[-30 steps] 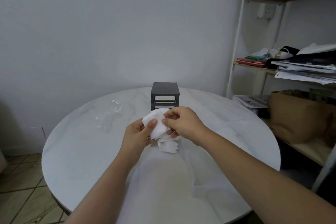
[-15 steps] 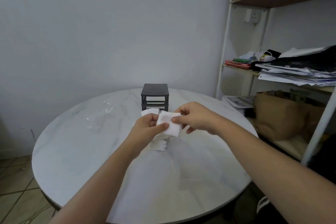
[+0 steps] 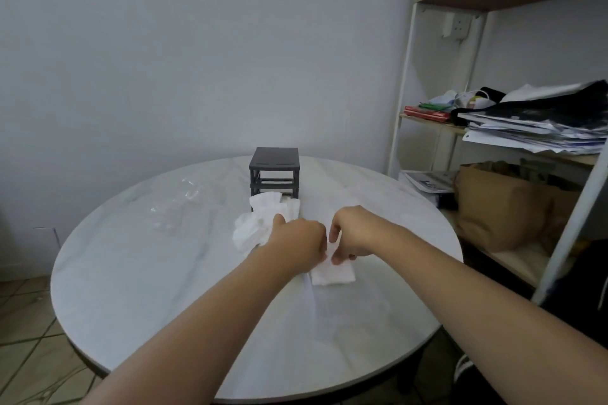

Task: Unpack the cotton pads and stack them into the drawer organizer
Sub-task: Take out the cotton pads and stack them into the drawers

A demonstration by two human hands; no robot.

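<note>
A small dark grey drawer organizer (image 3: pixel 274 171) stands at the far middle of the round marble table (image 3: pixel 131 273). Just in front of it lies a loose heap of white cotton pads (image 3: pixel 260 223). My left hand (image 3: pixel 296 245) and my right hand (image 3: pixel 353 233) meet over the table, both pinching one white cotton pad (image 3: pixel 334 273) that hangs down onto the tabletop. The heap sits left of and behind my left hand, partly hidden by it.
An empty clear plastic wrapper (image 3: pixel 177 207) lies on the table's left side. A white-framed shelf unit (image 3: pixel 404 82) stands at the right with stacked papers (image 3: pixel 533 131) and a brown paper bag (image 3: pixel 500 207). Tiled floor shows at the lower left.
Both hands have come down from chest height to the tabletop with a single pad between them. The other pads now lie in a heap in front of the organizer.
</note>
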